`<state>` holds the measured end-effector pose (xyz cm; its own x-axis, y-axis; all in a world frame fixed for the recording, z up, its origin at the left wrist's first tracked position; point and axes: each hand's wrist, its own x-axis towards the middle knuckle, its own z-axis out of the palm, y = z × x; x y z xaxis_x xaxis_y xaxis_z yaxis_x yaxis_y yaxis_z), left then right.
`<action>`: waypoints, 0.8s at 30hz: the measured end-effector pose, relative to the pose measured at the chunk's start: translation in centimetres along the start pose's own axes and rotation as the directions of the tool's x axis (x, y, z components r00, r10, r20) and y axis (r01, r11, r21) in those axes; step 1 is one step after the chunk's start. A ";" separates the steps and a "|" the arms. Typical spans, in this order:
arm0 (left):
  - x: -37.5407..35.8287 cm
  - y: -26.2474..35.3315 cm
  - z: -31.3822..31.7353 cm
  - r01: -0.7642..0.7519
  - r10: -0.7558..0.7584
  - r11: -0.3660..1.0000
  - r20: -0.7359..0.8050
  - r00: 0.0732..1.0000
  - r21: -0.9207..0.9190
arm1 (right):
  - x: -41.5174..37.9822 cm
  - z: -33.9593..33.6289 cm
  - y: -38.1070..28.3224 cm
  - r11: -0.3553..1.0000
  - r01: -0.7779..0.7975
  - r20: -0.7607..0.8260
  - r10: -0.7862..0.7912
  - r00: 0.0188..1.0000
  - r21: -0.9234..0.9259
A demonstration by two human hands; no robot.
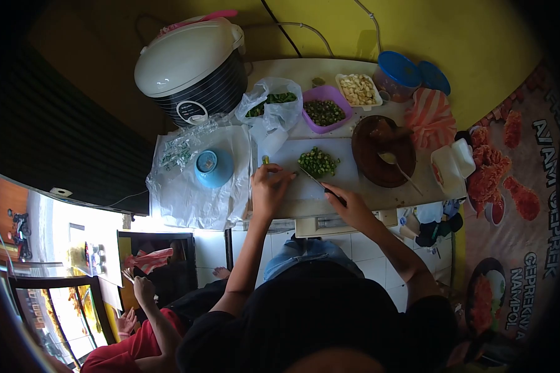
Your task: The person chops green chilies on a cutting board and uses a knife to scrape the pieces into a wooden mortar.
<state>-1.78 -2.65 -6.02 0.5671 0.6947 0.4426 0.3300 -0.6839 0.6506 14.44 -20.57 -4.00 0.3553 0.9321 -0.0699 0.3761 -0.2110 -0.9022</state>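
Chopped green pieces (318,163) lie heaped on a pale cutting board (286,205). My right hand (350,205) is closed round the black handle of a knife (311,178), whose blade reaches the near left edge of the heap. My left hand (270,186) is at the board's left part, fingers bent and pressed together near the knife tip; a bit of green shows above its fingers, and what they hold is too small to name. Behind the board stand a purple bowl (325,109) of chopped green pieces and a plastic bag (270,102) with green contents.
A stone mortar (382,152) with a spoon (399,166) is right of the board. Left are an upturned blue bowl (213,168) on plastic and a rice cooker (193,68). Behind are a white tray (358,90) and a blue-lidded tub (397,76). A person in red (134,345) sits lower left.
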 end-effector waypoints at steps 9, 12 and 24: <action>-0.1 0.1 0.2 -0.019 0.019 1.000 -0.021 1.000 0.004 | 0.0 0.1 -2.3 0.999 0.009 0.033 -0.010 0.999 0.044; 0.0 0.3 0.0 -0.004 0.004 1.000 -0.010 1.000 0.004 | -0.2 0.3 -2.1 0.999 0.032 0.030 -0.034 0.999 0.043; -0.1 0.3 0.2 0.010 -0.011 1.000 -0.038 0.999 -0.013 | -0.6 0.9 -1.4 1.000 0.014 0.021 -0.014 1.000 -0.004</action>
<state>-1.64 -2.96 -6.00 0.5344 0.7100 0.4586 0.3263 -0.6738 0.6630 12.91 -20.51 -3.07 0.3321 0.9409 -0.0656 0.3843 -0.1986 -0.9016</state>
